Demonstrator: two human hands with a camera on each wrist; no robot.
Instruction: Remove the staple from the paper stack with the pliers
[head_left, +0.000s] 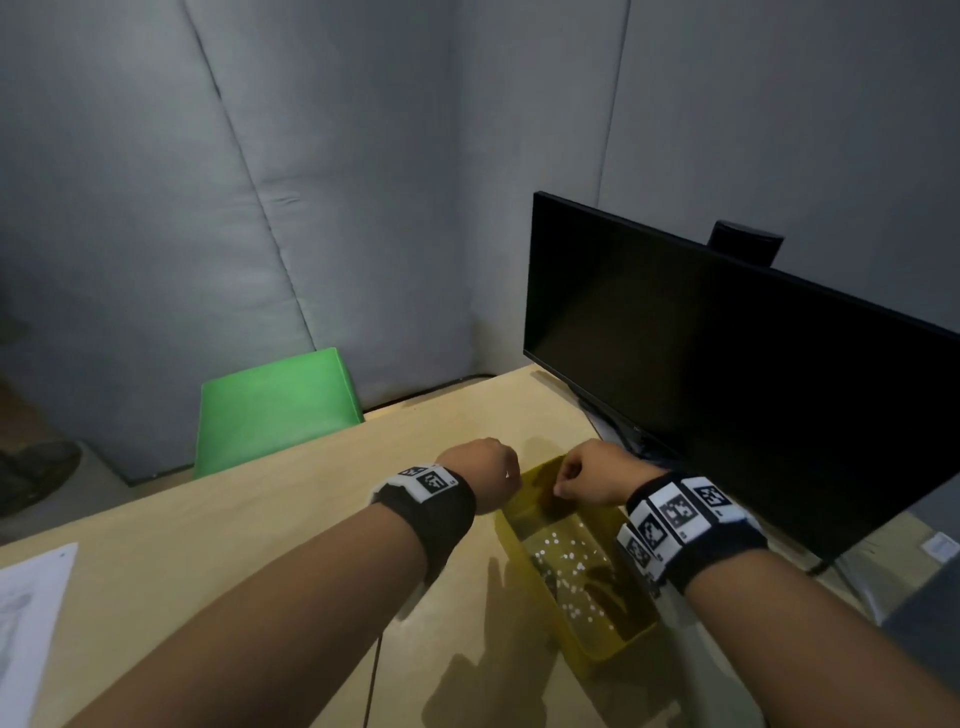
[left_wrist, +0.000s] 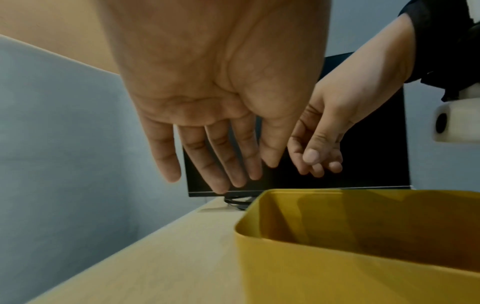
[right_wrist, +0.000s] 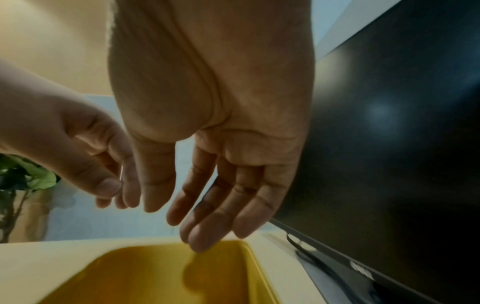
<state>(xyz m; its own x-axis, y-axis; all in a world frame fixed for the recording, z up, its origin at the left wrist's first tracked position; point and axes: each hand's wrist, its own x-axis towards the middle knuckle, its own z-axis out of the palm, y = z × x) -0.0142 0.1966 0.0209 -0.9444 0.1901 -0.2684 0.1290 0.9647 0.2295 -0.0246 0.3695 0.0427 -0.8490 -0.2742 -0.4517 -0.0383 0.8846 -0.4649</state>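
Both hands hover over the far end of a yellow bin (head_left: 621, 644). My left hand (head_left: 496, 478) has near-straight fingers pointing down, with the thumb against the forefinger (left_wrist: 253, 164). A thin bright sliver (right_wrist: 121, 172) shows between them; it looks like the staple. My right hand (right_wrist: 179, 222) hangs with relaxed fingers over the bin (right_wrist: 255, 265) and holds nothing. The paper stack (head_left: 31, 613) lies at the table's left edge, far from both hands. I see no pliers.
A dark monitor (head_left: 727, 389) stands just right of the bin, its stand and cable close to the bin's far corner. White specks lie on the bin's floor. A green seat (head_left: 275, 410) stands beyond the table's far edge.
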